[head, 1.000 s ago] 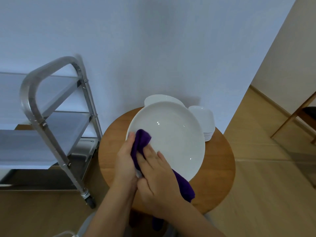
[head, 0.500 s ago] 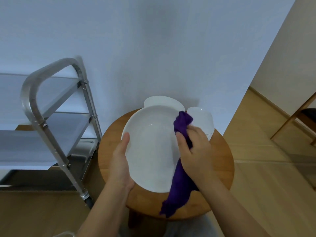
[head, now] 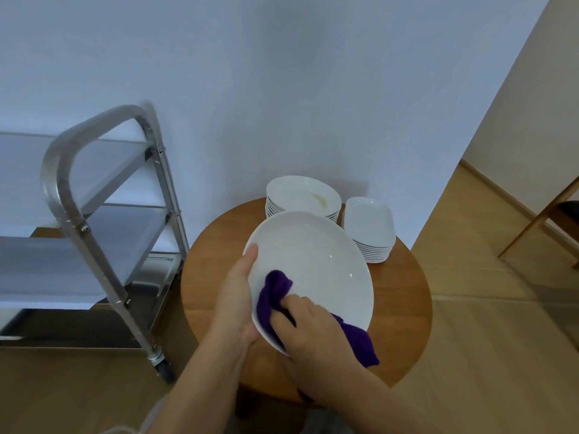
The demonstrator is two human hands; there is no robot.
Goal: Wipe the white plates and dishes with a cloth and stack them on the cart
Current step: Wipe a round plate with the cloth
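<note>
Left hand (head: 239, 296) grips the big white plate (head: 316, 270) by its rim above the worktop (head: 404, 296) while right hand (head: 313, 327) clutches the purple cloth (head: 274, 292) against it.

The left hand (head: 239, 296) grips the near-left rim of a tilted white plate (head: 316, 264) above the round wooden table (head: 404, 296). The right hand (head: 313, 330) presses a purple cloth (head: 275, 292) against the plate's inner surface. Two dish stacks (head: 368, 230) stand behind; a steel cart (head: 94, 195) stands left.
</note>
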